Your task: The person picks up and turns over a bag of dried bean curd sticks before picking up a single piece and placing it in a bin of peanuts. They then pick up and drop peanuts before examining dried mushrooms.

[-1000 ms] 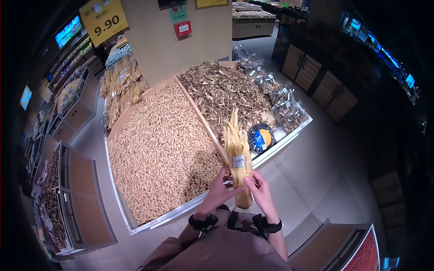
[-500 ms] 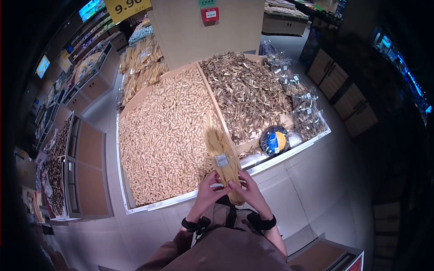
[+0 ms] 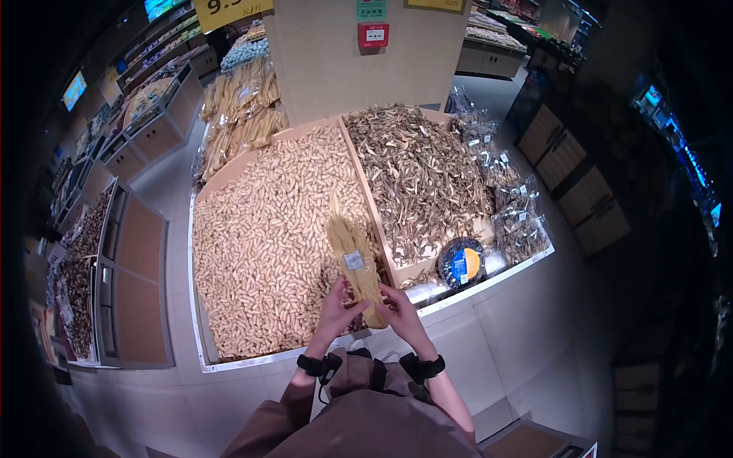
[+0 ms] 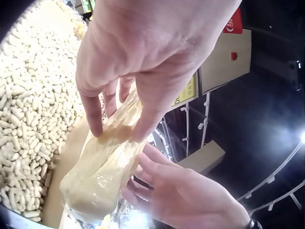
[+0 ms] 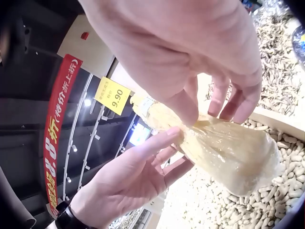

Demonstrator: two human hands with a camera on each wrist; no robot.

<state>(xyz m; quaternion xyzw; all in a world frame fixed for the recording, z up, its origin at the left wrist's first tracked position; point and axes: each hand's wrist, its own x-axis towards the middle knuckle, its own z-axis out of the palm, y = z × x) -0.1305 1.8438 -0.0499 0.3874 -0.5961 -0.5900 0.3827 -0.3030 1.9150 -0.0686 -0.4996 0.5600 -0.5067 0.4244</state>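
Note:
A clear plastic bag of yellow dried bean curd sticks is held up over the front of the peanut bin, a white label facing up. My left hand grips its left side; in the left wrist view, thumb and fingers curl around the bag. From the other side my right hand pinches it, its thumb and fingers around the wrapped bag in the right wrist view. The rounded lower end sticks out toward me. Loose peanuts in shells lie beneath.
A wooden divider separates the peanuts from dried mushrooms. A round dark pack with a blue and orange label sits at the front right. Similar yellow bags are heaped behind the peanuts, beside a pillar.
Both hands have carried the bag leftward, from over the divider to over the peanuts, still gripping it. The bag now tilts to the left, and the head view has shifted.

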